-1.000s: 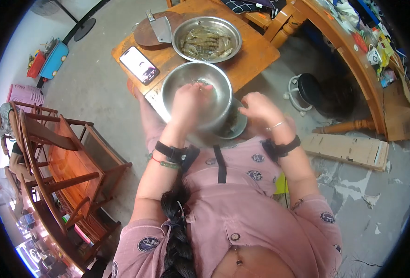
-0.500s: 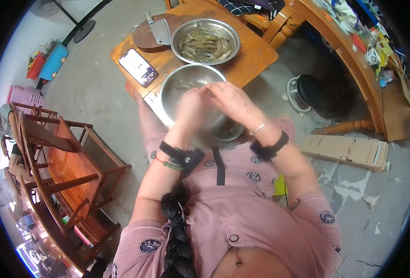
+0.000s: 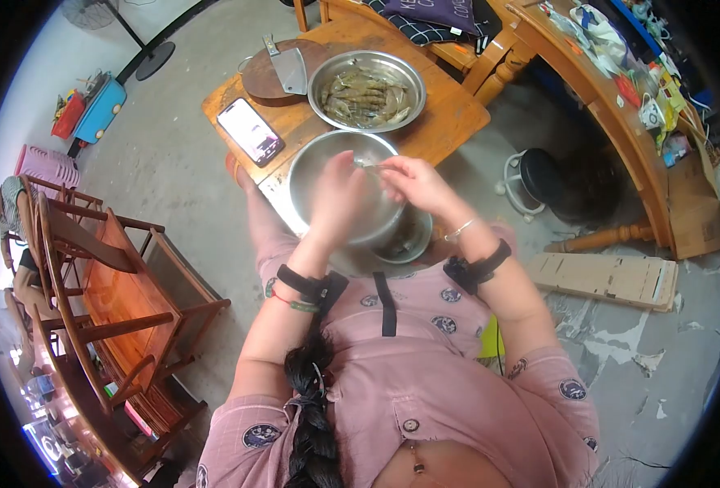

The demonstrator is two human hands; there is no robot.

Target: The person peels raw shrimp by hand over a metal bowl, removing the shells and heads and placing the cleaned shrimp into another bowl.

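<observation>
Over a metal bowl (image 3: 304, 180), my right hand (image 3: 418, 185) pinches a small shrimp (image 3: 370, 167) between thumb and fingers. My left hand (image 3: 339, 197) is close beside it over the same bowl, smeared by motion, so its grip cannot be made out. Just behind stands a second metal basin (image 3: 315, 104) with many whole raw shrimp (image 3: 364, 96) in it. Partly under the near bowl, a further metal bowl (image 3: 413, 248) shows near my lap, its contents mostly hidden.
On the wooden table (image 3: 449, 110) are a phone (image 3: 250, 132), a round chopping board (image 3: 266, 81) and a cleaver (image 3: 289, 69). A black stool (image 3: 541, 175) stands to the right, flattened cardboard (image 3: 604, 279) on the floor. Wooden chairs (image 3: 132, 285) and people are at left.
My hands have drawn apart; the left has shifted slightly left and the shrimp now shows in my right fingers. The whole view has shifted slightly, with the table lower in it.
</observation>
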